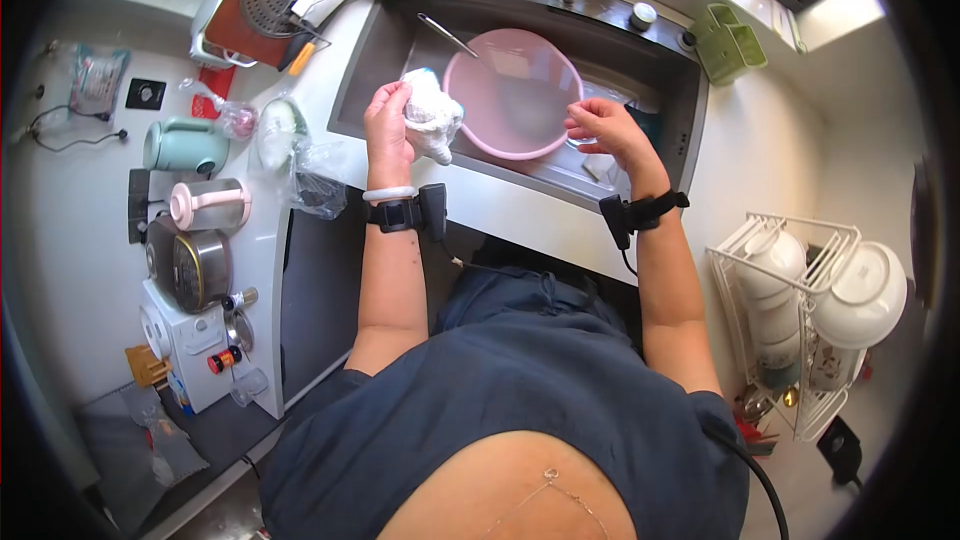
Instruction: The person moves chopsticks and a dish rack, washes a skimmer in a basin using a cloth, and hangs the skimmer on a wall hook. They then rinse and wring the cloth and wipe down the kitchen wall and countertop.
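My left hand [388, 125] pinches a crumpled white cloth [432, 116] that hangs over the near left part of the sink [365, 90]. Beside the cloth, a round pink basin [510, 90] with cloudy water stands in the sink. A metal handle [447, 34] leans on the basin's upper left rim. At the basin's right edge is my right hand [605, 128], its fingers apart and slightly curled, holding nothing that shows.
A green holder [728, 45] stands at the sink's right back corner. The white dish rack [790, 280] with bowls is at the right. Plastic bags [318, 180], a green kettle [187, 146] and a pink-lidded jug [208, 204] sit left of the sink.
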